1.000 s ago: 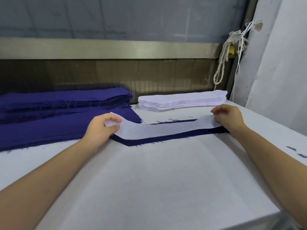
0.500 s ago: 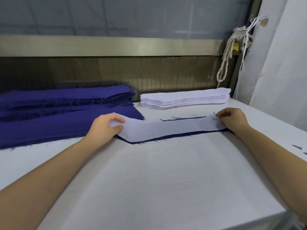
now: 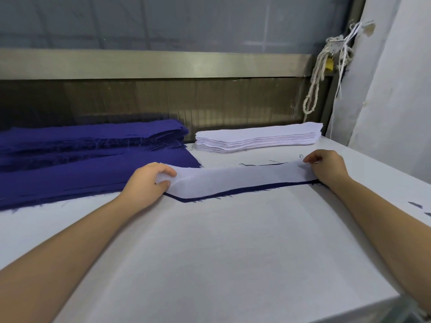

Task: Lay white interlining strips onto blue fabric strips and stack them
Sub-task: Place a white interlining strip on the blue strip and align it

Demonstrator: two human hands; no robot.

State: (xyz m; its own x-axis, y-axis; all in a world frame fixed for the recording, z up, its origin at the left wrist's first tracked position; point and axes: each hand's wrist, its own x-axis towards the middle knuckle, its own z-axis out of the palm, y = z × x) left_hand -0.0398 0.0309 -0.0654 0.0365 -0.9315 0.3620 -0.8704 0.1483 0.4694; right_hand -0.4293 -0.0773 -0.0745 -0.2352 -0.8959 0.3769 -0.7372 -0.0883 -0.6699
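Observation:
A white interlining strip [image 3: 235,180] lies over a blue fabric strip [image 3: 233,191] on the white table [image 3: 221,252]; only a thin blue edge shows along its near side. My left hand [image 3: 147,183] pinches the strip's left end between thumb and fingers. At the right end, my right hand [image 3: 326,166] holds the strip with curled fingers. A stack of white interlining strips [image 3: 256,137] sits behind. Piles of blue fabric strips [image 3: 81,159] lie at the left.
A metal-framed panel [image 3: 163,66] runs along the back of the table. A knotted white cord [image 3: 321,66] hangs at the back right beside a white wall [image 3: 396,89]. Small blue scraps [image 3: 417,205] lie near the table's right edge.
The white strip has slid toward me over the blue strip, so less blue shows along the near edge. Both hands stayed at the strip's ends.

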